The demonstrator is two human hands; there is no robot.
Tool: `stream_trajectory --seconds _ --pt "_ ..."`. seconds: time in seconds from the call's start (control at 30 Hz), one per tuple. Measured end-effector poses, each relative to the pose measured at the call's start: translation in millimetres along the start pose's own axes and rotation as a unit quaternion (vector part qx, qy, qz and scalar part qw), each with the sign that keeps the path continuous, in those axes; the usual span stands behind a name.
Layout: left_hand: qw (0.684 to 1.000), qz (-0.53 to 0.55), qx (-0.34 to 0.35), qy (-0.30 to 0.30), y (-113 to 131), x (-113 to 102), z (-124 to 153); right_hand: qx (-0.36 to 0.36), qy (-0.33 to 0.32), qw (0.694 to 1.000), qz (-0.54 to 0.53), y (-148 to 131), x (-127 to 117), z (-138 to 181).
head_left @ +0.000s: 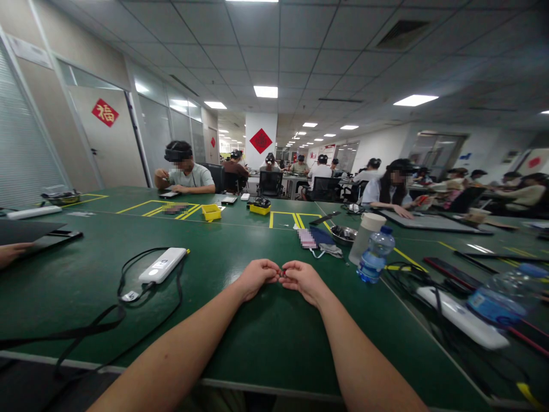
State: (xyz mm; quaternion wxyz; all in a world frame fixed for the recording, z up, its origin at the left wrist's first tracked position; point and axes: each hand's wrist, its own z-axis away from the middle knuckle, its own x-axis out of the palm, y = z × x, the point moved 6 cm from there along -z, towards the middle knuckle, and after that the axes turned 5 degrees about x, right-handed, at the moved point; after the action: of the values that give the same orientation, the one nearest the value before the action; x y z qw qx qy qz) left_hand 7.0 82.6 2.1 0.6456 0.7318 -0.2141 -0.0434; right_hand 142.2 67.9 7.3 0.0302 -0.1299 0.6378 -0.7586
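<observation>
Both my hands meet in the middle of the green table, with the fingertips nearly touching. My left hand is closed in a pinch, and so is my right hand. Between the fingertips is a tiny dark thing, too small to name and mostly hidden by the fingers. A clear water bottle with a blue cap stands to the right of my right hand. Left of my left hand lies a white power bank with a black cable.
A pale tumbler, a metal bowl and a grey cloth sit ahead to the right. Yellow trays stand farther off. Another bottle and a white power bank lie right. Other people sit around; one hand shows at far left.
</observation>
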Motion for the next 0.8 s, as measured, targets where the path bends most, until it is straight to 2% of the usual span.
stream_trajectory --seconds 0.33,0.57,0.8 --pt "1.0 0.002 0.001 -0.003 1.4 0.7 0.8 -0.007 -0.008 1.0 0.0 -1.4 1.1 1.2" --pt "0.998 0.055 -0.028 -0.003 1.0 0.0 0.0 0.015 -0.013 0.999 -0.038 1.6 -2.0 -3.0" --pt "0.997 0.065 -0.041 -0.006 -0.9 -0.4 -0.6 0.019 -0.013 0.999 -0.049 -0.1 -1.2 -1.8"
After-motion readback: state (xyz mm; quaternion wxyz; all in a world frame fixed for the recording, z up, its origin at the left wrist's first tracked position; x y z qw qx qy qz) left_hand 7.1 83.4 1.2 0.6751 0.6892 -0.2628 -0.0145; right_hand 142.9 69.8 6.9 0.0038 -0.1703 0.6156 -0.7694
